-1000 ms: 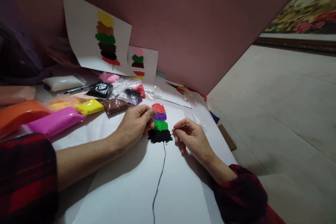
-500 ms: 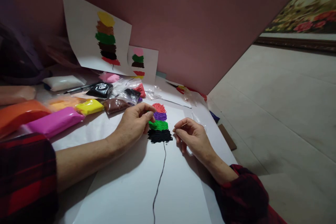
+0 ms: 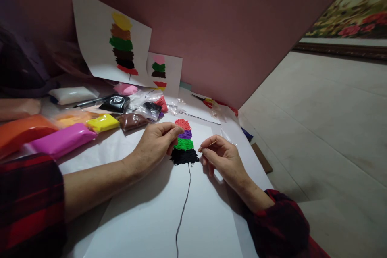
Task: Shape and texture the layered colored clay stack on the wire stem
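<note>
On a white sheet (image 3: 145, 217) lies a stacked clay picture: a textured coral top (image 3: 183, 124), a purple band (image 3: 187, 134), a green band (image 3: 186, 144) and a black band (image 3: 184, 156), with a drawn dark line (image 3: 184, 209) running down below. My left hand (image 3: 155, 143) hovers at the stack's left edge, thumb and forefinger pinched; anything between them is too small to name. Just right of the black band, my right hand (image 3: 222, 156) has its thumb and forefinger closed on what looks like a thin pale stick, mostly hidden by the fingers.
Bags of coloured clay crowd the left, among them a magenta bag (image 3: 65, 140), a yellow bag (image 3: 103, 123) and a brown bag (image 3: 133, 121). Scissors (image 3: 208, 102) lie at the back. Two painted sheets, a larger one (image 3: 90, 36) and a smaller one (image 3: 175, 68), lean on the wall.
My left hand's fingertips have closed together and shifted slightly, uncovering more of the green band. My right hand has hardly moved.
</note>
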A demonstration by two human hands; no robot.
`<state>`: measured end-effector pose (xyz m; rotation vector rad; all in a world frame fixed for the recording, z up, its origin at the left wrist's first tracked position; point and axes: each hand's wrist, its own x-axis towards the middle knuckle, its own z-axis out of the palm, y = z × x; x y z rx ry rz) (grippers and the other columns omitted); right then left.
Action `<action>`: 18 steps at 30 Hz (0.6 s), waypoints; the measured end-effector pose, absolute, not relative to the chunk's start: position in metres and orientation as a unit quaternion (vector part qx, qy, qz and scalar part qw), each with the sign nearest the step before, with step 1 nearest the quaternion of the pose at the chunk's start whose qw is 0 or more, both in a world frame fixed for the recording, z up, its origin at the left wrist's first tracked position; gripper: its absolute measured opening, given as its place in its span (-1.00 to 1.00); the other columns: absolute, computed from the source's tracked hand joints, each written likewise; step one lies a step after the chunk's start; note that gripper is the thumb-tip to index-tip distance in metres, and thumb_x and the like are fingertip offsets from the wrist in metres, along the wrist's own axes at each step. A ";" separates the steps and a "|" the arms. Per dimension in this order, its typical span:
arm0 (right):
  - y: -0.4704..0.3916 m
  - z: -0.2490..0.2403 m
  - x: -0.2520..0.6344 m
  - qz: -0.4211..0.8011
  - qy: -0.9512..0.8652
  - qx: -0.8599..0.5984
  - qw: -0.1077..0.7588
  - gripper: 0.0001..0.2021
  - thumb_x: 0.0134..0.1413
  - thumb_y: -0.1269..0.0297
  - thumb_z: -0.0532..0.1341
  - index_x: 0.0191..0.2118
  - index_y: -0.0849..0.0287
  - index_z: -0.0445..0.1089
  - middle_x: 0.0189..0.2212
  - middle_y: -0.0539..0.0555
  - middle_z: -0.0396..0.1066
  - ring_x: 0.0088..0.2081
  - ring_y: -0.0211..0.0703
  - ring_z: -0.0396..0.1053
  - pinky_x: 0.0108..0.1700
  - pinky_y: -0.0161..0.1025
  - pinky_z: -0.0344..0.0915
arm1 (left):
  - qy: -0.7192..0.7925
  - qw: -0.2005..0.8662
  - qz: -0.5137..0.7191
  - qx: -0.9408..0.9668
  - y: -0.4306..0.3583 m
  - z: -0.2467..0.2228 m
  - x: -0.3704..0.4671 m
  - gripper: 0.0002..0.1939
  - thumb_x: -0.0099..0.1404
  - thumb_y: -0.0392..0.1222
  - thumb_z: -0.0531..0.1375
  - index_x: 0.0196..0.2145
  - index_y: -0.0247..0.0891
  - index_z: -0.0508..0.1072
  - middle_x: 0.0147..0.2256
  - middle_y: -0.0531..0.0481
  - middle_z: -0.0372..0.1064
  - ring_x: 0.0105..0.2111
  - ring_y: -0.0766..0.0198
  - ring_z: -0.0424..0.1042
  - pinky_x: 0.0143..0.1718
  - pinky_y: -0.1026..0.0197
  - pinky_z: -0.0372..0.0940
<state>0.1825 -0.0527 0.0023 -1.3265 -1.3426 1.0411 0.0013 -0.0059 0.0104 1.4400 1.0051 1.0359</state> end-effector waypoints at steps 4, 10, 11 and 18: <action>-0.054 0.004 0.183 0.433 -0.563 -0.517 0.478 -0.92 -0.02 0.34 0.24 -0.38 0.18 0.32 -0.67 -0.10 0.33 -0.74 -0.38 0.21 -0.77 -0.46 0.18 | 0.369 0.585 0.407 0.596 -0.007 0.009 0.003 -0.90 0.18 -0.29 0.17 -0.31 -0.32 0.42 -0.73 0.21 0.21 -0.74 0.47 0.12 -0.72 0.43 0.02; -0.057 0.004 0.184 0.429 -0.583 -0.471 0.504 -0.94 0.02 0.33 0.26 -0.35 0.18 0.42 -0.59 -0.03 0.39 -0.64 -0.33 0.29 -0.72 -0.42 0.28 | 0.338 0.626 0.376 0.593 -0.007 0.007 0.003 -0.95 0.15 -0.28 0.18 -0.41 -0.32 0.40 -0.64 0.13 0.34 -0.72 0.46 0.25 -0.75 0.43 0.09; -0.057 0.004 0.184 0.427 -0.584 -0.464 0.511 -0.95 0.02 0.34 0.27 -0.36 0.18 0.43 -0.55 -0.01 0.40 -0.62 -0.32 0.31 -0.72 -0.43 0.28 | 0.343 0.622 0.375 0.596 -0.007 0.008 0.003 -0.93 0.17 -0.28 0.16 -0.44 -0.34 0.41 -0.63 0.12 0.34 -0.73 0.49 0.23 -0.75 0.44 0.07; -0.059 0.007 0.185 0.400 -0.617 -0.424 0.529 -0.93 0.03 0.40 0.25 -0.38 0.14 0.50 -0.39 0.02 0.40 -0.54 -0.33 0.33 -0.70 -0.45 0.24 | 0.337 0.626 0.370 0.598 -0.007 0.006 0.004 -0.86 0.17 -0.24 0.17 -0.39 -0.36 0.49 -0.63 0.13 0.31 -0.75 0.51 0.19 -0.73 0.44 0.05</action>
